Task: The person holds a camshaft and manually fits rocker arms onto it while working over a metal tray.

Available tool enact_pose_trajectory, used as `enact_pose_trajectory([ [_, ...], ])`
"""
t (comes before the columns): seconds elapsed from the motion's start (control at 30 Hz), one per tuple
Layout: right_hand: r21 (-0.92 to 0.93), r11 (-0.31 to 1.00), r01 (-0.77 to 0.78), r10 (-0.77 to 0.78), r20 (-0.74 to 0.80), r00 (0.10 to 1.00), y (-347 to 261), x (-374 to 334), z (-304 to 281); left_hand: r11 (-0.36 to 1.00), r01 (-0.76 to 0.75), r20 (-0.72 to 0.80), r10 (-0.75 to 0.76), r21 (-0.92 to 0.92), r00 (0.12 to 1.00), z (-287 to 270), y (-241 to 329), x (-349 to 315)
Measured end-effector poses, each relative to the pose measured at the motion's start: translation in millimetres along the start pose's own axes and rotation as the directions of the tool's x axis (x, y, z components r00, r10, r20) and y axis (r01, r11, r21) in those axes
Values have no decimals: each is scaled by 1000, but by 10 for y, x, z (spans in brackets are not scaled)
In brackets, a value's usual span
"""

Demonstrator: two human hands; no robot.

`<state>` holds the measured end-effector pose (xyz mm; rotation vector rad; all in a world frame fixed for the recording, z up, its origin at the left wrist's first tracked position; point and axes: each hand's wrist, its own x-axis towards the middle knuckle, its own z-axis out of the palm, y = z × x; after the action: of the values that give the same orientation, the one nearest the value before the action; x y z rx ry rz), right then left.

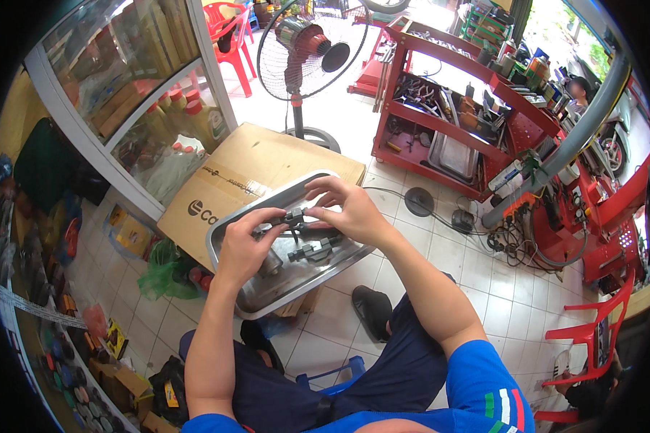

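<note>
Over a shallow metal tray point(267, 307), both my hands are at a small dark metal part point(294, 217) with a short stem pointing down. My left hand point(242, 245) pinches its left end between thumb and fingertips. At its right end, the thumb of my right hand point(350, 211) meets the part, with the upper fingers curved above it. A second dark metal piece, blocky and threaded-looking point(314, 250), lies in the tray below them. Beside my left hand rests a greyish metal cylinder point(271, 264), partly covered by that hand.
The tray sits on a big cardboard box point(231, 169). Beyond it stand a pedestal fan point(314, 50) and a red tool cart point(440, 130). Glass cabinet doors point(137, 94) are at left. Cables point(509, 245) lie on the tiled floor at right, near a red chair point(592, 335).
</note>
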<state>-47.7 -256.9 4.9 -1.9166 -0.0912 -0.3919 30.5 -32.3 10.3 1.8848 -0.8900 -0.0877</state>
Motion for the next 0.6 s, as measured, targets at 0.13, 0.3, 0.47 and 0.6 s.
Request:
enact_pose_trajectory([
  [0.13,-14,998,-53,54,81,995,-67,-9,11,1000,7,2,-7,6,1000,-18,11,-13],
  [0.3,133,974,-184,183,20,983,-33,7,23,1000,12,5,-12,-2,1000,-13,-30,-14],
  [0.47,-25,997,-75,77,100,992,-58,-16,20,997,-68,-15,69,22,998,-9,-94,-13],
  [0.6,101,901,-422,418,60,906,-144,49,-4,999,-30,-12,30,41,999,-30,-76,-7],
])
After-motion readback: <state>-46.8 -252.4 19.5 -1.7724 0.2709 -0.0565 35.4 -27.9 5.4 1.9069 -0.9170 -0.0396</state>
